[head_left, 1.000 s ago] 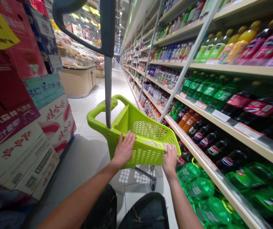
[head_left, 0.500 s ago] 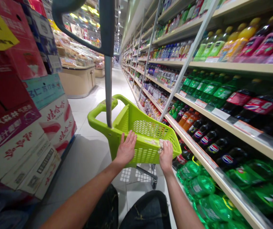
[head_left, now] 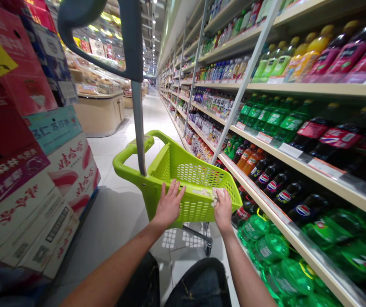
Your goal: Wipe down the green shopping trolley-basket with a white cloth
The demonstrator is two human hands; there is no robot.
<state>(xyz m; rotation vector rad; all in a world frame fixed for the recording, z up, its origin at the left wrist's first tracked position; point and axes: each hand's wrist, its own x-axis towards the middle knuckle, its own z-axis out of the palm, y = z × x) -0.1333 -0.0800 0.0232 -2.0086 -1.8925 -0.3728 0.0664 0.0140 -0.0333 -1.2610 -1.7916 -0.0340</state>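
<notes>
- Sliding toward 9 o'clock along the rim of the green cart (head_left: pixel 187 209), right hand (head_left: pixel 223 209) grips a crumpled white wad (head_left: pixel 215 194).
- Left hand (head_left: pixel 169 205) stays open, flat on the rim.

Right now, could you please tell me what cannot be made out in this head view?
Basket inside, near part: hidden by its front wall and the left hand.
Wad in the right hand: cloth or paper, too small and crumpled to tell; the hand covers part.
Price tags: blurred, unreadable.
Boxes: cut off by the left edge.
Wheels: all but one hidden under the basket.
</notes>
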